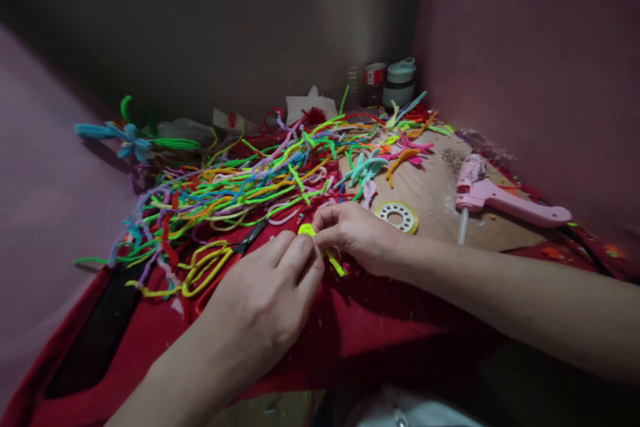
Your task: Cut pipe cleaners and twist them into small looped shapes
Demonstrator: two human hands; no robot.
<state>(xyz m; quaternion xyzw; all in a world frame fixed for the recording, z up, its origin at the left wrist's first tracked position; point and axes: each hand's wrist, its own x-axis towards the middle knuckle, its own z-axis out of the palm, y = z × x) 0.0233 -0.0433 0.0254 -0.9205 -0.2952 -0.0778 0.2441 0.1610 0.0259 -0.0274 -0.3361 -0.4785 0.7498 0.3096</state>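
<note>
My left hand [270,290] and my right hand [355,233] meet over the red cloth [380,320], both pinching a short yellow-green pipe cleaner [334,260]. Its bright end shows between my fingertips and a stub pokes out below. Just left of my left hand lie looped yellow pipe cleaners [207,263] and scissors [250,239] with a dark blade. A big tangled heap of coloured pipe cleaners [240,187] spreads across the cloth behind my hands.
A wooden board [440,207] on the right carries a pink glue gun [495,197] and a tape roll [397,215]. Jars and a bottle [387,83] stand in the far corner. A blue pipe-cleaner figure [127,137] sits at far left. Walls close in on both sides.
</note>
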